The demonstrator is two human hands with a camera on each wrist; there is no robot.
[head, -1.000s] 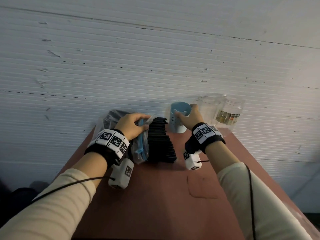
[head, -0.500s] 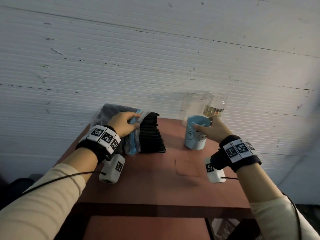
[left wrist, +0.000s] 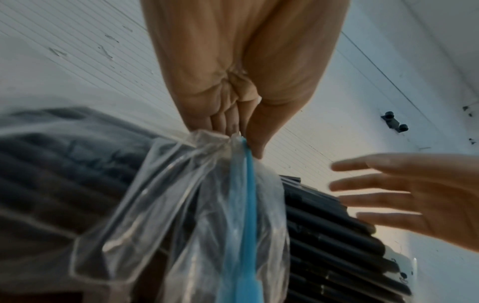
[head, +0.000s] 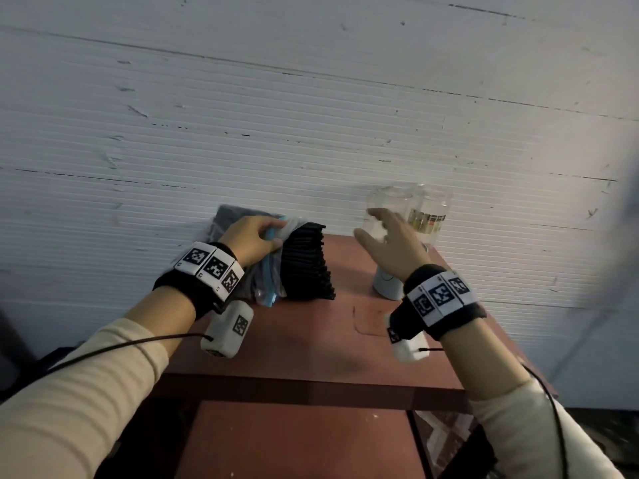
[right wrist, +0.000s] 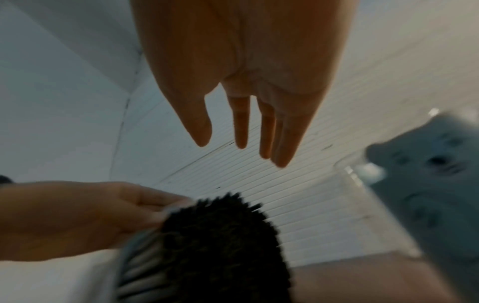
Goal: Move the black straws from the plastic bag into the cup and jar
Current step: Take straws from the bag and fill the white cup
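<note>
A bundle of black straws (head: 307,262) lies on the red-brown table (head: 311,340), its ends sticking out of a clear plastic bag (head: 268,281) with a blue zip strip (left wrist: 247,205). My left hand (head: 254,238) pinches the bag's gathered mouth (left wrist: 220,139). The light blue cup (head: 387,286) stands right of the straws, mostly hidden behind my right wrist. My right hand (head: 387,238) hovers above the cup with fingers spread and holds nothing. A clear jar (head: 389,209) stands at the table's back right corner.
A second clear jar (head: 430,216) with a label stands beside the first, against the white ribbed wall (head: 311,115). The table's front edge (head: 311,388) is close to me, with a lower shelf (head: 294,440) beneath it.
My right hand carried the blue cup rightward and nearer to me, set it down, then let go and lifted with fingers spread. The left hand kept its pinch on the bag.
</note>
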